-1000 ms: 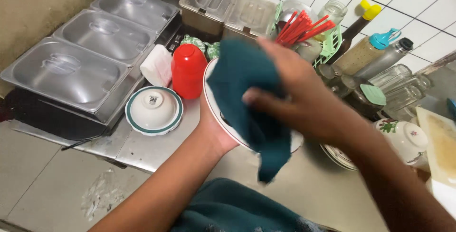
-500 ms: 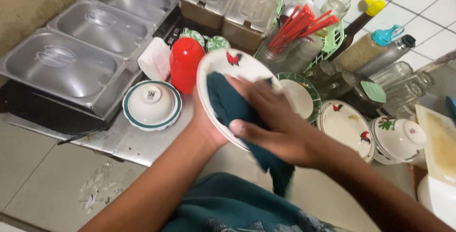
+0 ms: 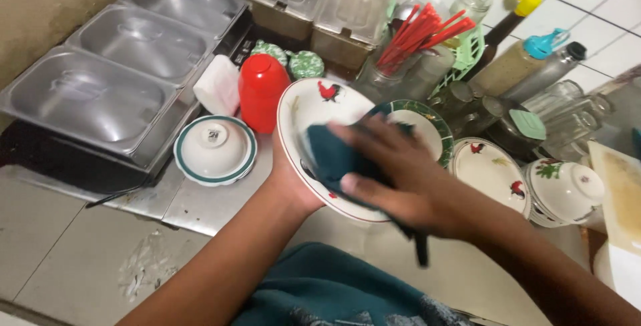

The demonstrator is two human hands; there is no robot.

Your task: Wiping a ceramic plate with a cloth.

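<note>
Left hand: grip closed on the rim of a white rooster-patterned plate, held tilted above the table. Right hand: fingers curled together, clamped on a dark teal cloth pressed flat against the plate's face; one end of the cloth hangs below the hand.

Containers, rear left: three steel food pans, all lidded, contents hidden. Rear centre: two clear-lidded boxes, contents not discernible. A clear holder carries a bunch of red chopsticks, too crowded to count. A green basket stands just beside it. Right of the basket: three bottles, one with a yellow cap, one with a blue cap, one with a black cap; the blue-capped one holds something pale and grainy.

Crockery on the table: one green-rimmed bowl lid, one green-rimmed plate, one rooster plate lying flat, one lidded white bowl. A red plastic jar stands upright beside a white roll. Clear glasses stand at far right.
</note>
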